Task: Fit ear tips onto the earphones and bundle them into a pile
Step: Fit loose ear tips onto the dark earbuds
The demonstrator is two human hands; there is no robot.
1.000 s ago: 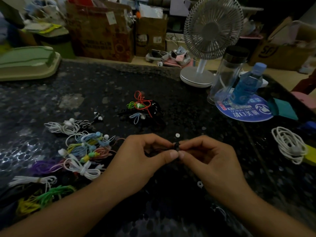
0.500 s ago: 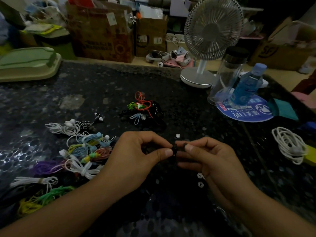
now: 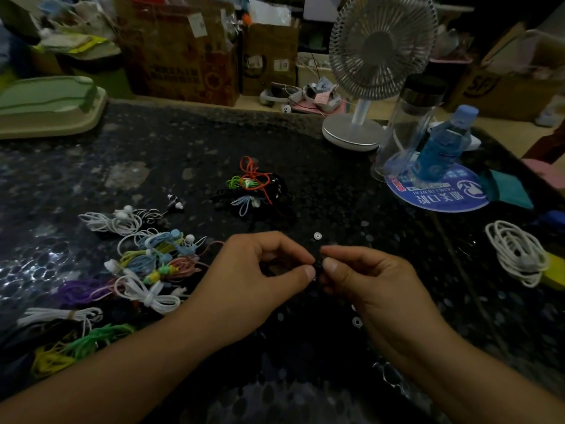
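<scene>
Where both hands (image 3: 318, 270) meet, their grip pinches seemingly a black earbud (image 3: 318, 266).

the light was dim. a dark speckled table (image 3: 189, 142) filled the view, its surface glinting at the left. behind its far edge stood cardboard boxes (image 3: 183, 53) crowded together, with papers and bags heaped on the left. a white desk fan (image 3: 379, 47) stood at the table's far edge. a pale green tray (image 3: 46, 105) lay at the far left corner.
</scene>
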